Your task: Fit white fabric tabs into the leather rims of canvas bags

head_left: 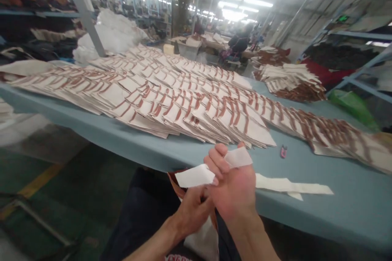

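My right hand (234,183) is turned palm up at the table's front edge, its fingers curled round a white strip (195,175). One end of the strip sticks out to the left, and a white end also shows above the palm. Touching it from the left, my left hand (194,210) is closed, with the fingertips partly hidden. Below it a cream fabric piece with brown trim (204,238) hangs over my lap. I cannot make out exactly what the left fingers pinch. More cream strips (292,185) lie on the table just right of my right hand.
Overlapping rows of cream fabric pieces with brown bands (183,106) cover much of the blue table (346,208). Small pink thread snips (283,151) lie to the right. Behind stand a fabric stack (290,79), a green bag (353,108), shelves and a person (239,43).
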A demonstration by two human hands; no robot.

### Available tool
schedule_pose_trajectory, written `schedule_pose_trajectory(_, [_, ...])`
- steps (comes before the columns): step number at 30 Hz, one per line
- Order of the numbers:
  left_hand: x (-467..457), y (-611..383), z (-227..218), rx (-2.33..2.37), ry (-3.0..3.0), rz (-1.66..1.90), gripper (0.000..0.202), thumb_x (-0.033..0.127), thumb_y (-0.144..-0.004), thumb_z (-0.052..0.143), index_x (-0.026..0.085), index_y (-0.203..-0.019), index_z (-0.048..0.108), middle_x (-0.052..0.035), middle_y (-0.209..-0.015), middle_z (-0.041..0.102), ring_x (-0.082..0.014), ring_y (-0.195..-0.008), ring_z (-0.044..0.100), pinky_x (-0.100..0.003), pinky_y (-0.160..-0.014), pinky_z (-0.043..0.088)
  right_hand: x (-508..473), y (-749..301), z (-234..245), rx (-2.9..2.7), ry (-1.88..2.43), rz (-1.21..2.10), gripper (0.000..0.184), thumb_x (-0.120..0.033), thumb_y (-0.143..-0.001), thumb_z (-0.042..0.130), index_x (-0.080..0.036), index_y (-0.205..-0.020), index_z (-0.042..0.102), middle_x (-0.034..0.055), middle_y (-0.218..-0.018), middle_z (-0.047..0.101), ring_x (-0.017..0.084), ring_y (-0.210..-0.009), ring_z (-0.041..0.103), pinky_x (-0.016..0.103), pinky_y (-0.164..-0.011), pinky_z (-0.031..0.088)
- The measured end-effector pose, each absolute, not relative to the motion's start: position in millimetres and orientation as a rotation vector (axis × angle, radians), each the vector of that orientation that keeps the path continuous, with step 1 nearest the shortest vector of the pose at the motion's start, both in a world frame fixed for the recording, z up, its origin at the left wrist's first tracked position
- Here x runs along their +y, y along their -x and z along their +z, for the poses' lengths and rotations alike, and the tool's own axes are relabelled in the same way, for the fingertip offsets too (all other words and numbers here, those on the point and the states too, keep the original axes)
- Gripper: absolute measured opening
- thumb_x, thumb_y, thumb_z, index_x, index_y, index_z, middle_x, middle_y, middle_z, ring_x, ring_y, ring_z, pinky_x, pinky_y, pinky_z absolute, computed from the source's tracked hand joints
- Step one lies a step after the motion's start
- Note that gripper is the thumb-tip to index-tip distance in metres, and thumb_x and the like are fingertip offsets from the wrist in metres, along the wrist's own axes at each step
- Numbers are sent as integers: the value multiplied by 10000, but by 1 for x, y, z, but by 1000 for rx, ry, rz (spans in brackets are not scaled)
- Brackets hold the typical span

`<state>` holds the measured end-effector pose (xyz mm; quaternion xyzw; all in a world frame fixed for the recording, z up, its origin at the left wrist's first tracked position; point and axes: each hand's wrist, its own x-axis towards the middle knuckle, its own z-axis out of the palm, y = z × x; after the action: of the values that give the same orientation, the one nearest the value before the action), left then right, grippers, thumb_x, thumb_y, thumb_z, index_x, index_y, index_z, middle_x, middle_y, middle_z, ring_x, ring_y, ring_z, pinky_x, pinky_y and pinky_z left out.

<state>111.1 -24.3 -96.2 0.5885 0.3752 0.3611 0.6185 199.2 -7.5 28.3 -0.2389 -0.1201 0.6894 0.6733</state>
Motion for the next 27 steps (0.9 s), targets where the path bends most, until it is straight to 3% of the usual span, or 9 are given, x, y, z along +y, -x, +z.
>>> schedule_pose_trajectory(2, [-32,-101,-86,878,-1300,842,486,426,-902,595,189,-504,452,42,-503,400,-103,-508,371,-225,-502,381,-11,-204,18,-317,585,1541,456,-584,-922,623,-223,-681,480,-106,-571,193,107,-467,129,139,-374,381])
schedule_pose_trajectory(4, [-35,-90,-76,884,-1258,870,378,371,-902,587,179,-580,532,22,-571,505,-124,-574,467,-237,-593,467,-17,-210,5,-353,627,1507,481,-598,-899,645,-222,-658,466,-102,-571,190,107,-477,133,150,-402,398])
schedule_pose_trajectory(6, [-36,-84,-67,853,-1214,901,176,321,-861,626,162,-816,686,-26,-792,683,-177,-746,603,-277,-743,542,-22,-212,-7,-380,669,1457,492,-617,-878,658,-220,-647,482,-96,-569,203,110,-486,153,166,-428,411])
schedule_pose_trajectory(9, [-36,-85,-65,932,-1120,979,317,347,-847,662,151,-1089,719,-80,-1031,752,-249,-976,670,-326,-885,559,-28,-209,-21,-402,693,1369,485,-648,-853,675,-218,-664,554,-82,-564,250,118,-502,199,180,-449,411])
schedule_pose_trajectory(11, [-36,-89,-69,1058,-1033,1034,347,439,-891,626,139,-1039,717,-101,-1013,752,-267,-995,679,-336,-884,556,-32,-205,-29,-416,683,1328,488,-666,-844,683,-219,-675,585,-75,-556,283,121,-509,225,185,-459,409])
schedule_pose_trajectory(14, [-32,-87,-74,1224,-1031,1051,413,532,-940,557,155,-807,657,-70,-795,688,-234,-806,654,-318,-749,537,-39,-206,-43,-461,703,1318,485,-674,-855,673,-225,-689,596,-69,-552,331,123,-501,250,187,-442,376])
schedule_pose_trajectory(18, [-25,-69,-65,1193,-1348,1012,370,432,-987,529,182,-720,586,-9,-709,580,-176,-706,572,-278,-694,482,-57,-236,-71,-691,983,1138,511,-717,-875,605,-237,-700,602,-33,-572,475,144,-493,374,226,-431,381])
schedule_pose_trajectory(23, [-21,-58,-47,1008,-1615,817,349,349,-1017,472,186,-726,574,-3,-715,563,-163,-717,556,-257,-705,461,-72,-264,-73,-1213,1615,692,181,-391,-890,666,-220,-874,722,55,-868,727,234,-805,647,325,-741,528])
schedule_pose_trajectory(27, [-23,-64,-42,920,-1654,765,291,312,-1002,491,181,-766,602,-7,-704,597,-167,-685,551,-264,-681,468,-60,-240,-43,-1418,1499,774,229,-356,-908,626,-218,-1065,719,75,-1075,736,251,-1020,664,344,-904,513])
